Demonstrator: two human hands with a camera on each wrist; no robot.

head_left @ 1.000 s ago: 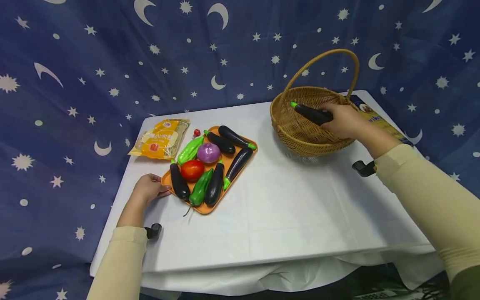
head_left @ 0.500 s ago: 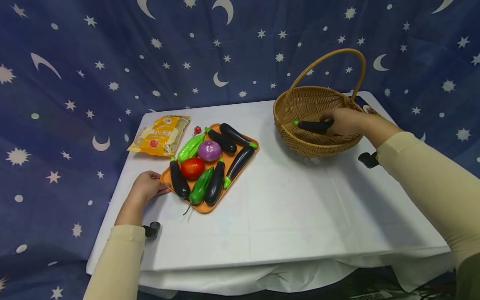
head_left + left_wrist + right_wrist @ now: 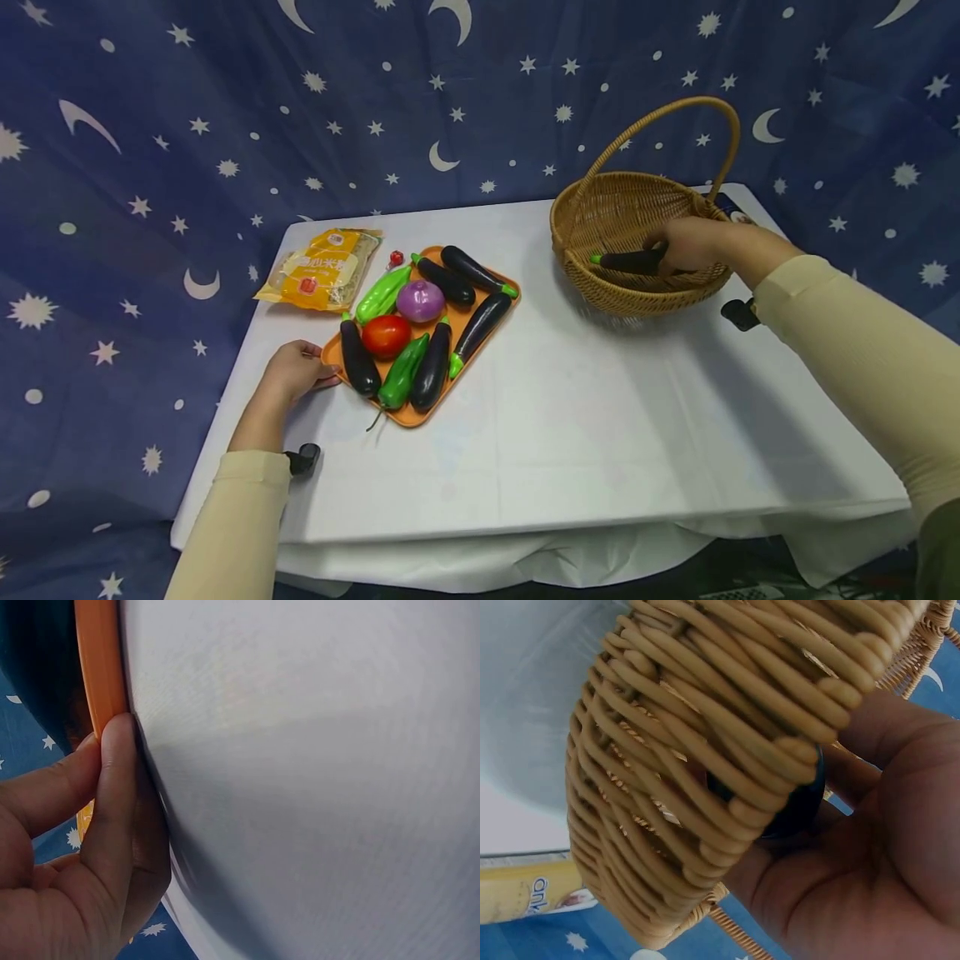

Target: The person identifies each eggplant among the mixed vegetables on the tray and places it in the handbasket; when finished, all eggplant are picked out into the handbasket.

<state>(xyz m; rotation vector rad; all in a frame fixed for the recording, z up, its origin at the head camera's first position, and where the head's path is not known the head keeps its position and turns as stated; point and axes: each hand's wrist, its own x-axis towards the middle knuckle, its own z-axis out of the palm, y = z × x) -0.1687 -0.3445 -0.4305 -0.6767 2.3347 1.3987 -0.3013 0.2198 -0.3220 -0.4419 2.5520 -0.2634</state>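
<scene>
My right hand (image 3: 686,244) reaches over the near rim of a wicker basket (image 3: 615,300) and grips a dark eggplant (image 3: 630,262) by its thick end, its green tip pointing left. In the right wrist view the basket's woven wall (image 3: 690,750) hides most of that eggplant (image 3: 802,795). At the left, my left hand (image 3: 295,372) pinches the edge of an orange tray (image 3: 408,419) between thumb and fingers. On the tray lie several eggplants (image 3: 431,367), a tomato (image 3: 386,337), a purple onion (image 3: 420,302), a dark green pepper (image 3: 403,375) and a light green one (image 3: 382,296).
Behind the tray lies a yellow bag of grain (image 3: 322,271), with a small red item (image 3: 396,258) beside it. A yellow package (image 3: 525,891) sits by the basket, mostly hidden in the head view. A starry blue curtain (image 3: 480,108) hangs behind the white table (image 3: 540,442).
My right hand has lowered the eggplant from above the basket's opening down into it. My left hand keeps its hold on the tray. The head view has shifted slightly.
</scene>
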